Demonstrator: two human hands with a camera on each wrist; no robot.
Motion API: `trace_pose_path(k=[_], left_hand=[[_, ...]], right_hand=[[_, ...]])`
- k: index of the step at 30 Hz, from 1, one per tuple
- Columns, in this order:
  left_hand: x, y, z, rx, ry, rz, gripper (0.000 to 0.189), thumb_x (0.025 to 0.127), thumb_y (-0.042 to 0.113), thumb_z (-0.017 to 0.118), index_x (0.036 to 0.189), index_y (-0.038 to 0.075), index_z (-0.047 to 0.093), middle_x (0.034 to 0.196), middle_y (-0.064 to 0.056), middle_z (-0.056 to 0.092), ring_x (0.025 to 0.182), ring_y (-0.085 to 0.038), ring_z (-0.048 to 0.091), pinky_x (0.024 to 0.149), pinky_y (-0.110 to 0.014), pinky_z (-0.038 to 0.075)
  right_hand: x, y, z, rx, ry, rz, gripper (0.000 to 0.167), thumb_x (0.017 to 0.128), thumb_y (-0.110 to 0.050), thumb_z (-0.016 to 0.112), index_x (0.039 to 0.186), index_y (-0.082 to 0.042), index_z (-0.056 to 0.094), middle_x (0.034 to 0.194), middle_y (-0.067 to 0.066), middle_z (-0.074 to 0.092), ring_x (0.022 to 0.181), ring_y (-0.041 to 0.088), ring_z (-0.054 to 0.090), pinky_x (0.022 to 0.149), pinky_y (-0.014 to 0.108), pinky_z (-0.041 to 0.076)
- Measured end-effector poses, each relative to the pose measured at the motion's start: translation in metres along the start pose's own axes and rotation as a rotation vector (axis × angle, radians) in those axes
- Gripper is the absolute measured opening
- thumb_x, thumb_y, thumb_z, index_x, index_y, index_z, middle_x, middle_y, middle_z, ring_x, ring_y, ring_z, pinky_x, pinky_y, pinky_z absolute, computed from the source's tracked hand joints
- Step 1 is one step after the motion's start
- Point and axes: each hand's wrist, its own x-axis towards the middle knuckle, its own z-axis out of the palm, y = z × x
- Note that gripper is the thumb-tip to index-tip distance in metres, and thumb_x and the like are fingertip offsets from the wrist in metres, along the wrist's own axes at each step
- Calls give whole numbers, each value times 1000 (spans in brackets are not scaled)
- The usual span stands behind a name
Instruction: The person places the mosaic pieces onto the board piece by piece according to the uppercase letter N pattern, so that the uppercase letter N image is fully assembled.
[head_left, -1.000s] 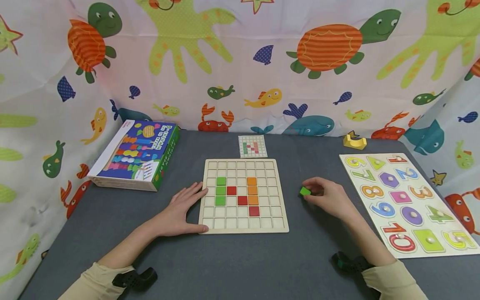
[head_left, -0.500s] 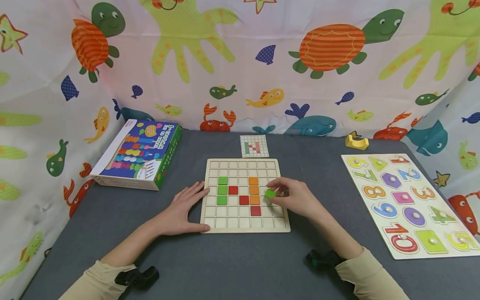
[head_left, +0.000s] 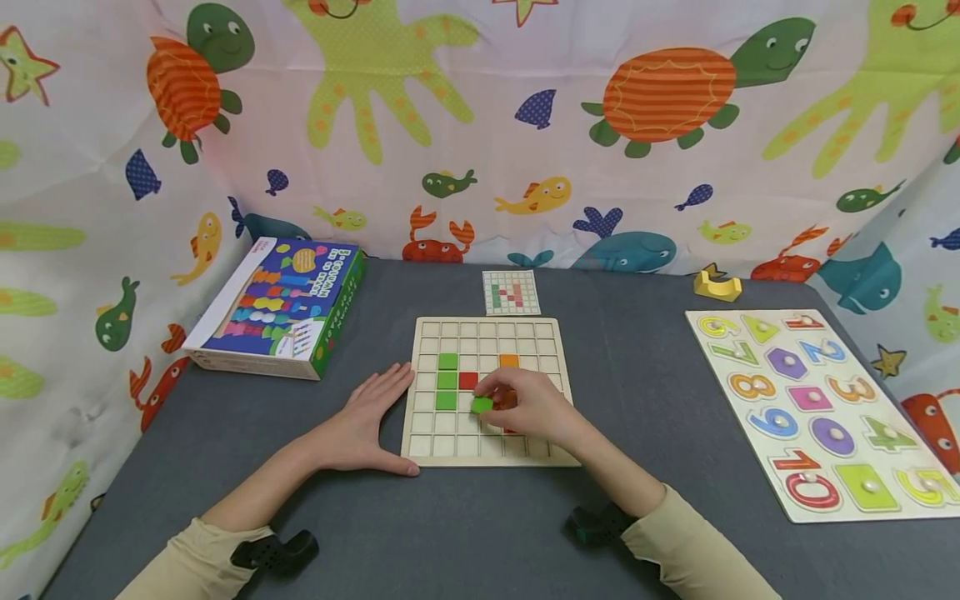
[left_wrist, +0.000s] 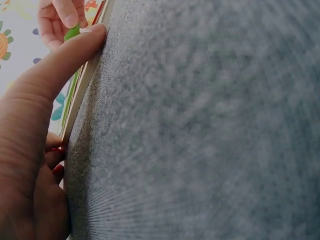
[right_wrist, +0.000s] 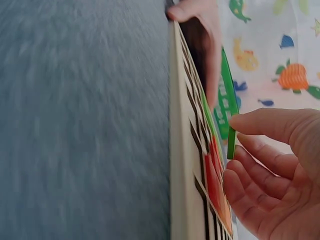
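A wooden grid board (head_left: 442, 446) lies on the dark table. My right hand (head_left: 534, 406) is over its middle, pinching a small green square tile (head_left: 482, 405) between thumb and fingertips. The right wrist view shows this green tile (right_wrist: 231, 143) edge-on, above the board's face. My left hand (head_left: 365, 427) rests at the board's left edge with fingers spread and thumb at the near corner. Three green tiles (head_left: 447, 381) form a column on the board. Beside them lies a red tile (head_left: 467, 381), and an orange tile (head_left: 509, 361) shows farther right. My right hand hides other tiles.
A small card (head_left: 512, 292) with a coloured grid pattern lies behind the board. A blue and green box (head_left: 273, 308) stands back left. On the right lie a number puzzle board (head_left: 813, 417) and a yellow arched block (head_left: 717, 286). A printed cloth (head_left: 480, 100) hangs behind.
My right hand has carried the green tile leftward, from the table right of the board to over the board's middle. My left hand has stayed at the board's left edge.
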Motion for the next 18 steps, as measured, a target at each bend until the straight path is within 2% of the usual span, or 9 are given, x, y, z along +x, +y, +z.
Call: trace_pose_path(k=[4, 8, 11, 18], left_hand=[[0, 0, 0, -4, 4, -2, 128, 65, 73, 75, 157, 10, 13, 163, -5, 8, 149, -22, 3, 117, -51, 3], [0, 0, 0, -2, 6, 0, 128, 65, 73, 74, 157, 10, 13, 163, -4, 8, 149, -21, 3, 117, -50, 3], [0, 0, 1, 1, 4, 4, 127, 66, 74, 73, 158, 10, 13, 163, -4, 8, 149, -21, 2, 117, -50, 3], [0, -1, 0, -1, 1, -1, 127, 66, 74, 73, 158, 10, 12, 163, -4, 7, 149, -21, 2, 117, -51, 2]], right_hand=[[6, -7, 13, -22, -28, -73, 19, 82, -7, 76, 99, -9, 71, 88, -1, 66, 78, 14, 59, 71, 26, 50], [9, -11, 21, -71, -18, -133, 14, 81, -2, 73, 94, -8, 71, 86, 0, 67, 76, 16, 60, 70, 26, 51], [7, -12, 22, -102, -8, -129, 15, 81, -4, 75, 94, -9, 71, 88, 0, 67, 77, 16, 60, 71, 26, 51], [3, -13, 19, -172, -56, -123, 25, 79, -6, 78, 102, -9, 71, 92, 0, 66, 79, 16, 55, 73, 26, 48]])
